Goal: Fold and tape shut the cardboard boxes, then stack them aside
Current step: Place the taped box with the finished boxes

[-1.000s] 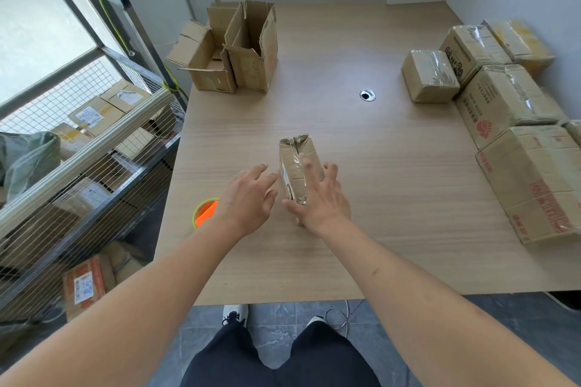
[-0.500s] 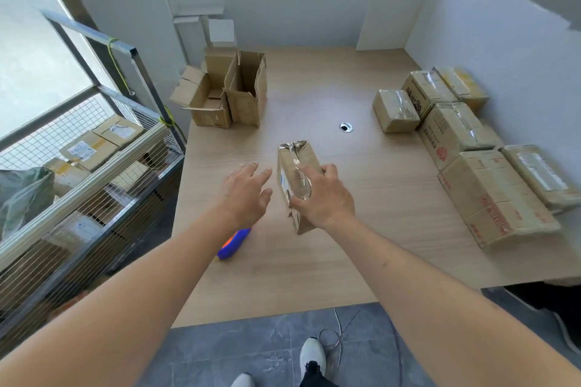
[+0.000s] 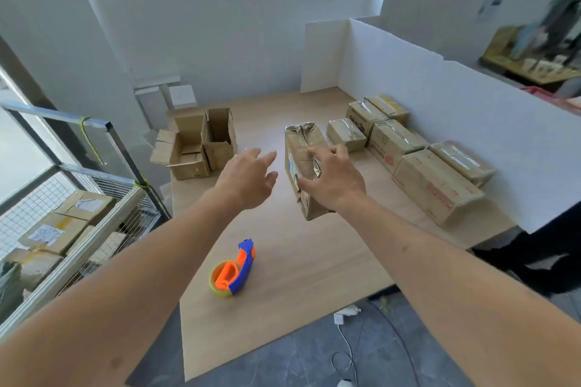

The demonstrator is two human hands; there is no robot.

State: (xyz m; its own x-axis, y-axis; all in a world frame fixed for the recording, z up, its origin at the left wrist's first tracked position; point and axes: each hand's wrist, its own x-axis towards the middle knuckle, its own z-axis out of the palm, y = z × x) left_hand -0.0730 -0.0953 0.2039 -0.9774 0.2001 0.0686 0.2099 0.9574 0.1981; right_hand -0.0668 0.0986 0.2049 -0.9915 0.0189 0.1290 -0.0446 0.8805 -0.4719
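Right hand: my right hand (image 3: 333, 181) grips the taped box (image 3: 303, 163), fingers curled over its top, thumb against the near side; my forearm reaches forward from the lower right.
Left hand: my left hand (image 3: 248, 179) is spread and loose, fingers straight and pointing toward the box, a small gap from its left face, holding nothing; my arm stretches in from the lower left.
Box: narrow and upright, wrapped in shiny tape, crumpled at the top end; whether its base touches the tabletop (image 3: 301, 264) I cannot tell.
Dispenser: the orange and blue tape dispenser (image 3: 233, 270) lies on the tabletop near the front edge, below my left forearm, apart from both hands.
Sealed boxes: a row of taped boxes (image 3: 408, 148) sits along the white partition (image 3: 440, 122) on the right.
Open boxes: two untaped boxes (image 3: 201, 141) stand at the far left, flaps up.
Rack: a wire rack (image 3: 72, 207) on the left holds more parcels.
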